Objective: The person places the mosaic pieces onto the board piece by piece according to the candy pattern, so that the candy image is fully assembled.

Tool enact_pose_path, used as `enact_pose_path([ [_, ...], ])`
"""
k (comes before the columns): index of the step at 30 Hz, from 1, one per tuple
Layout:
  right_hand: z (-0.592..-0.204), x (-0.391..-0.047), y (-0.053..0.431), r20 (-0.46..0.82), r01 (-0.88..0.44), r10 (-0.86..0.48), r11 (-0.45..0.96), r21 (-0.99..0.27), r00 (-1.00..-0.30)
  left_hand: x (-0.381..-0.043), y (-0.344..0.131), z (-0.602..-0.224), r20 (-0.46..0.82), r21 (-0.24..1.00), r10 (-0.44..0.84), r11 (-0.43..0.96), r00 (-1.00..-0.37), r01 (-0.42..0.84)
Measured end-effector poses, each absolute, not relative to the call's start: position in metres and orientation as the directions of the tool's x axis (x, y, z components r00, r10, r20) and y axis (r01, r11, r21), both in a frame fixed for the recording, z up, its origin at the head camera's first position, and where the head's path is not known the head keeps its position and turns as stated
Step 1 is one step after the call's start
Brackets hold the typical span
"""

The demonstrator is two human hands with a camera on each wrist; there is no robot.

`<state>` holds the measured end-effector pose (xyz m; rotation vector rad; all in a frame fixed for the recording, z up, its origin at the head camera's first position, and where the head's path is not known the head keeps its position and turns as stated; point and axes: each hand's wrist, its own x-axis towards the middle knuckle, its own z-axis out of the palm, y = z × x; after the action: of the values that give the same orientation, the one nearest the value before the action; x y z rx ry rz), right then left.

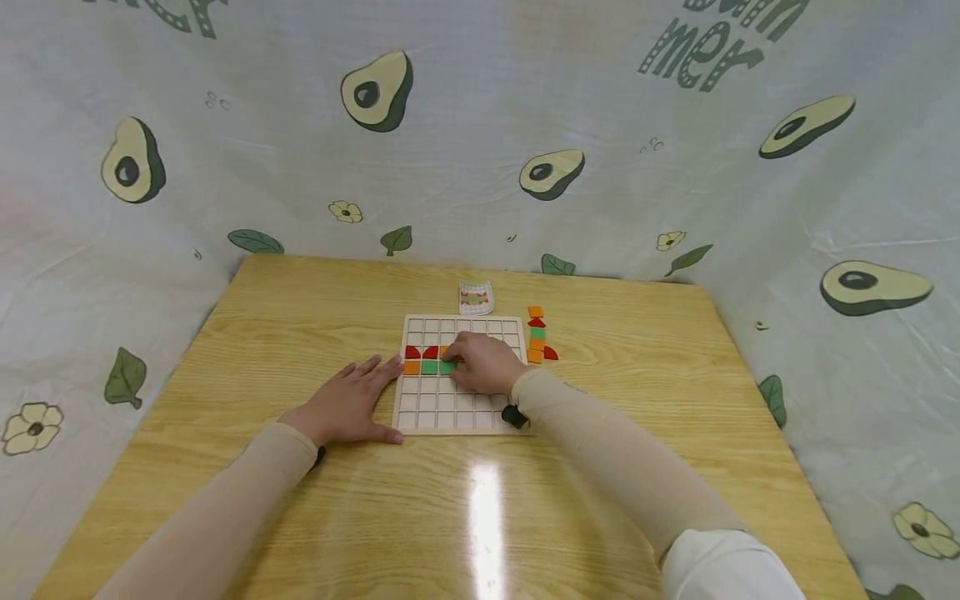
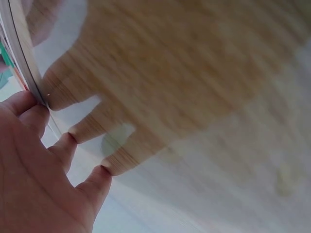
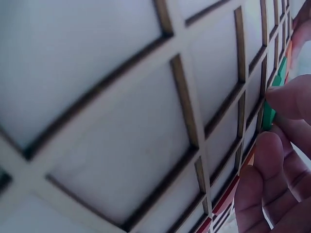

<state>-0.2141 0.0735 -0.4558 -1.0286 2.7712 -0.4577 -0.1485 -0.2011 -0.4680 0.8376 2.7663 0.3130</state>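
Observation:
A pale wooden grid board (image 1: 427, 421) lies mid-table. My left hand (image 1: 352, 406) is flat beside it with fingers spread, index fingertip and thumb tip at its left edge. Over the board, my right hand (image 1: 483, 362) pinches a green square tile (image 3: 268, 115) between thumb and fingers, at a cell in the row's third place. To its left sit another green tile (image 1: 429, 367) and an orange tile (image 1: 412, 367). Red rounded tiles (image 1: 412, 353) and part of an orange one (image 1: 445, 351) fill the row above. The right hand covers the cells under it.
Beyond the board lies a small printed pattern card (image 1: 476, 299). Loose tiles line the board's right side: orange squares (image 1: 535, 312), a red piece (image 1: 536, 322), a green square (image 1: 537, 333) and a red quarter-round (image 1: 551, 353). A patterned cloth (image 1: 465, 167) hangs behind the table.

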Motion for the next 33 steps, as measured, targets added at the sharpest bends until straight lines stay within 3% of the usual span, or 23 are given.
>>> enact_pose_path([
  [21, -0.461, -0.211, 0.078, -0.020, -0.611, -0.643, 0.737, -0.290, -0.766, -0.146, -0.198, -0.465, -0.148, 0.283, 0.570, 0.808, -0.808, 0.518],
  [33, -0.446, -0.200, 0.176, 0.019, -0.550, -0.573, 0.775, -0.310, -0.819, -0.145, -0.198, -0.463, -0.129, 0.285, 0.571, 0.804, -0.811, 0.521],
])
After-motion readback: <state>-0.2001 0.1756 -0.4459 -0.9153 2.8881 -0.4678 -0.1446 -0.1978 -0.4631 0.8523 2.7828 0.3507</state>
